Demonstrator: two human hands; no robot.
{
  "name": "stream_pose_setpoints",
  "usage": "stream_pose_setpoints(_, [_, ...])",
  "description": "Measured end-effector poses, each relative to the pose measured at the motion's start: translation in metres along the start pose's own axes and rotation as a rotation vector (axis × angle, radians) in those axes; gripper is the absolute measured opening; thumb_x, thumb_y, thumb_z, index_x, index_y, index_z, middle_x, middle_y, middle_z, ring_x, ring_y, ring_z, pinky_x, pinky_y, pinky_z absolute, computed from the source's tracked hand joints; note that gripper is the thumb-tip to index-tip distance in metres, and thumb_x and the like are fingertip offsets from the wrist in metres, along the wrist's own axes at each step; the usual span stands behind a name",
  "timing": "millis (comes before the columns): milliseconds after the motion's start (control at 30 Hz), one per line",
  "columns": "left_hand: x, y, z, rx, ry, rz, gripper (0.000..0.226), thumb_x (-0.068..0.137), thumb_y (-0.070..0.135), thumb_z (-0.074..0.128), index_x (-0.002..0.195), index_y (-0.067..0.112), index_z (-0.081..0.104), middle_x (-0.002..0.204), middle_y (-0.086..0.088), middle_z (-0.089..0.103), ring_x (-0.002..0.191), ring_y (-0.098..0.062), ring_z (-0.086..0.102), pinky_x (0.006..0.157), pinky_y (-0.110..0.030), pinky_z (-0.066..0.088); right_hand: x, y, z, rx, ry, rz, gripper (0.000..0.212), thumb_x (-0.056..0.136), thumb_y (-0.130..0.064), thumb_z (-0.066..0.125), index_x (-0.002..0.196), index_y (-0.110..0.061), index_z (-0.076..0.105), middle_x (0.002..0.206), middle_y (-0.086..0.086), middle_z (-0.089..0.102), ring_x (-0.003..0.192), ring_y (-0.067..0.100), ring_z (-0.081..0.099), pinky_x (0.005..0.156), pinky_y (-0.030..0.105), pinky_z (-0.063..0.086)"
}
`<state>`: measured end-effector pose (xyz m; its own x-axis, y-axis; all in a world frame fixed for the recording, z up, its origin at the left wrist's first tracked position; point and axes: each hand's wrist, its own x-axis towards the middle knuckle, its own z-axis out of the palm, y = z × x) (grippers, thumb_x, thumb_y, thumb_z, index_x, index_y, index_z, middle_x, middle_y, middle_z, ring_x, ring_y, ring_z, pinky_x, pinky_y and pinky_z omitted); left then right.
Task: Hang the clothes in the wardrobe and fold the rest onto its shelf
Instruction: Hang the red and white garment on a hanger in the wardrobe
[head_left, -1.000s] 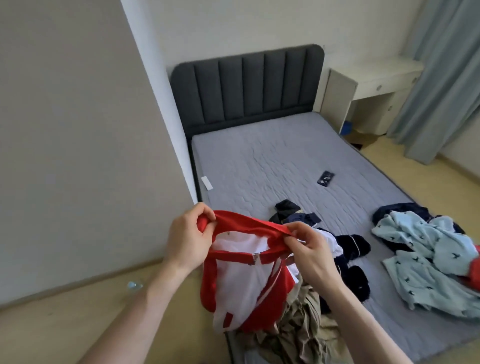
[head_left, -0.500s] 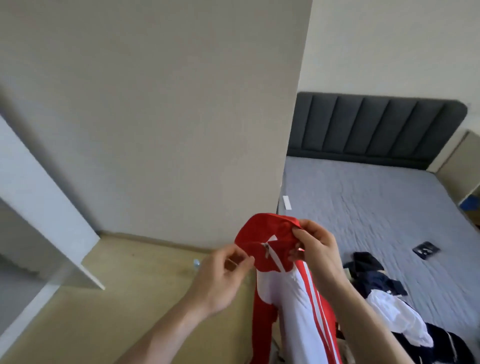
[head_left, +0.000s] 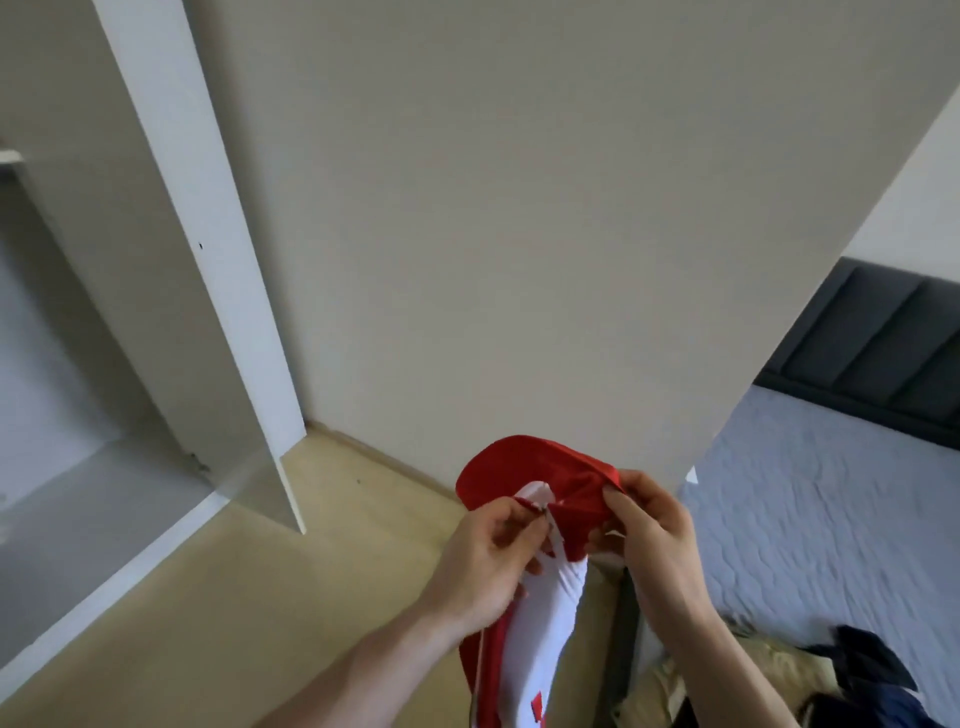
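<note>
Cream-white, the flat side panel of a tall wardrobe (head_left: 467, 234) fills most of the view, standing on a pale yellow wooden floor (head_left: 218, 613). To its left, the white open wardrobe door (head_left: 208, 270) stands edge-on, and beyond it the pale grey interior floor of the wardrobe (head_left: 88, 499) shows. At right lies a bed with a grey quilted mattress (head_left: 831, 519) and a dark grey padded headboard (head_left: 883, 353). On the near corner of the bed sits a heap of clothes, with a khaki garment (head_left: 685, 680) and a dark navy garment (head_left: 872, 670) visible.

In the lower centre, a red and white zip-up sports jacket (head_left: 550, 587) hangs with its long axis close to vertical, collar end up and body trailing down out of the frame. Its red collar (head_left: 535, 467) arches at the top, in front of the wardrobe panel's lower corner and above the floor beside the bed.

Both hands hold the jacket just under the collar, close together, either side of the front opening. The left hand (head_left: 483, 561) has its fingers curled, thumb and fingertips pinching the left front edge by the zip. The right hand (head_left: 649, 540) has its fingers curled round the red fabric on the other side, thumb pressing on top.
</note>
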<state>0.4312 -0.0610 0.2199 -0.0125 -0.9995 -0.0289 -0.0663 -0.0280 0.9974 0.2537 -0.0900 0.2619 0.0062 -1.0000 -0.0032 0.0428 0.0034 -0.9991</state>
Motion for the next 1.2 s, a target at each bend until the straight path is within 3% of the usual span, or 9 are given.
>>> stream_pose_setpoints(167, [-0.003,-0.008,-0.054,0.072,0.146,0.055,0.017,0.097,0.045,0.067,0.092,0.030,0.072,0.086,0.009,0.077,0.079,-0.008,0.074,0.070,-0.021,0.054,0.010,0.006,0.063,0.030,-0.075,0.009,0.029,0.104,-0.002,0.051,0.088,-0.013,0.073,0.082,0.020,0.073,0.058,0.025,0.065,0.058,0.033,0.058])
stream_pose_setpoints(233, [-0.005,-0.008,-0.074,0.054,0.189,0.040,0.019,0.097,0.046,0.067,0.089,0.029,0.073,0.085,0.007,0.078,0.080,-0.010,0.076,0.072,-0.025,0.056,0.015,0.006,0.085,0.042,-0.118,0.018,0.028,0.104,-0.002,0.050,0.089,-0.012,0.072,0.082,0.021,0.073,0.059,0.025,0.065,0.059,0.035,0.059])
stream_pose_setpoints(500, [-0.015,-0.002,-0.125,-0.025,0.278,-0.023,0.026,0.099,0.039,0.066,0.090,0.018,0.077,0.085,-0.001,0.078,0.069,-0.005,0.072,0.056,-0.013,0.052,0.028,0.002,0.152,0.049,-0.262,0.012,0.019,0.103,-0.001,0.050,0.096,-0.003,0.067,0.079,0.017,0.073,0.058,0.024,0.066,0.059,0.036,0.059])
stream_pose_setpoints(633, [-0.024,-0.009,-0.132,-0.005,0.268,-0.030,0.035,0.099,0.048,0.061,0.093,0.018,0.078,0.087,0.005,0.078,0.074,-0.002,0.071,0.059,-0.014,0.053,0.034,0.002,0.167,0.062,-0.289,0.028,0.017,0.104,0.000,0.048,0.098,-0.001,0.064,0.083,0.023,0.073,0.061,0.027,0.067,0.060,0.037,0.060])
stream_pose_setpoints(767, [-0.033,-0.027,-0.127,0.289,0.349,0.092,0.049,0.101,0.060,0.047,0.079,0.022,0.071,0.079,0.006,0.073,0.079,-0.010,0.068,0.077,-0.031,0.053,0.043,0.003,0.174,0.098,-0.339,0.057,0.018,0.104,-0.001,0.048,0.098,-0.002,0.065,0.084,0.024,0.073,0.063,0.031,0.068,0.060,0.037,0.061])
stream_pose_setpoints(933, [-0.026,-0.018,-0.123,0.221,0.413,0.169,0.034,0.107,0.041,0.041,0.084,0.029,0.064,0.095,0.013,0.064,0.090,-0.012,0.064,0.082,-0.025,0.049,0.057,0.007,0.169,0.070,-0.396,-0.004,0.010,0.105,-0.006,0.052,0.109,-0.013,0.059,0.081,0.014,0.072,0.061,0.028,0.069,0.057,0.034,0.059])
stream_pose_setpoints(1033, [-0.021,-0.005,-0.130,0.133,0.446,0.195,0.030,0.105,0.030,0.045,0.081,0.022,0.061,0.101,0.007,0.056,0.087,-0.012,0.059,0.081,-0.023,0.045,0.066,0.009,0.157,-0.144,-0.521,-0.233,0.020,0.107,-0.013,0.051,0.118,-0.028,0.056,0.073,0.004,0.067,0.056,0.022,0.062,0.051,0.031,0.052])
stream_pose_setpoints(1133, [-0.015,0.006,-0.130,0.026,0.421,0.143,0.031,0.103,0.030,0.045,0.077,0.016,0.055,0.085,0.009,0.051,0.075,-0.013,0.048,0.074,-0.025,0.039,0.074,0.010,0.146,-0.486,-0.634,-0.402,0.030,0.108,-0.014,0.049,0.105,-0.035,0.069,0.073,-0.003,0.068,0.058,0.025,0.059,0.054,0.037,0.047])
stream_pose_setpoints(1200, [-0.009,0.012,-0.127,0.000,0.412,0.137,0.032,0.102,0.029,0.044,0.076,0.010,0.048,0.076,0.007,0.045,0.071,-0.012,0.042,0.071,-0.025,0.037,0.078,0.007,0.140,-0.578,-0.713,-0.385,0.027,0.107,-0.025,0.050,0.095,-0.035,0.072,0.070,-0.009,0.066,0.058,0.015,0.058,0.056,0.033,0.045])
